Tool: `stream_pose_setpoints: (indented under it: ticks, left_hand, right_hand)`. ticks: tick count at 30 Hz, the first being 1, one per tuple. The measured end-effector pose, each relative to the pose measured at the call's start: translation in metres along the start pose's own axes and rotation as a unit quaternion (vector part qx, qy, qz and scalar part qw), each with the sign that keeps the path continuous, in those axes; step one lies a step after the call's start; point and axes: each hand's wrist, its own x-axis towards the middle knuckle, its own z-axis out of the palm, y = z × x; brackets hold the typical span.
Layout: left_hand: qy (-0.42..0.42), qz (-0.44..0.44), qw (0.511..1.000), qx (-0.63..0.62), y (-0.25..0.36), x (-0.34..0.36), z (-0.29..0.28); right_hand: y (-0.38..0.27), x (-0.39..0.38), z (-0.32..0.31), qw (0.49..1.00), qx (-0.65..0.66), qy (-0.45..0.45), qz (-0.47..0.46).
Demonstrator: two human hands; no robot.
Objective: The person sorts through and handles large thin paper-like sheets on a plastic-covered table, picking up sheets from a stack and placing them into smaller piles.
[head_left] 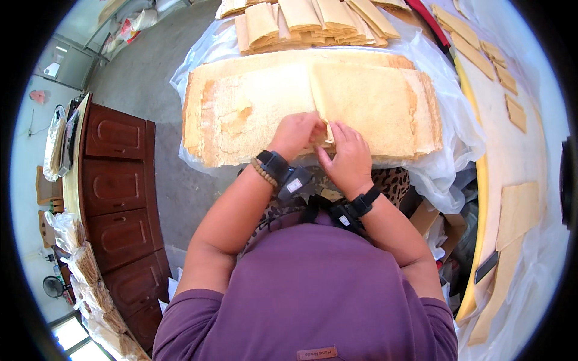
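A stack of wide, thin, pale yellow sheets (pixel 229 102) with ragged browned edges lies on crumpled plastic in front of me. Its top sheet (pixel 367 102) forms a fold near the middle. My left hand (pixel 295 133) pinches the front end of that fold with curled fingers. Just right of it, my right hand (pixel 347 159) has its fingers closed on the folded edge, thumb toward my body.
Folded sheets (pixel 310 21) are piled behind the stack. A side table (pixel 490 168) at right holds flat pieces (pixel 515 114) and a dark phone (pixel 486 266). Wooden cabinets (pixel 120 222) stand left, with bagged bundles (pixel 90 283) on top. Bags and boxes (pixel 445 228) sit below right.
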Motion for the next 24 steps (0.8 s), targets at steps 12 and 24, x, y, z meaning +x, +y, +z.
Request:
stream_pose_setpoints:
  ticks: [12, 24]
  left_hand:
    - [0.024, 0.101, 0.948, 0.3, -0.013, -0.019, -0.03]
    - [0.031, 0.14, 0.938, 0.315, -0.018, -0.012, -0.034]
  right_hand:
    - [-0.011, 0.009, 0.016, 0.995, -0.089, 0.046, -0.01]
    - [0.037, 0.039, 0.005, 0.957, 0.19, 0.07, 0.207]
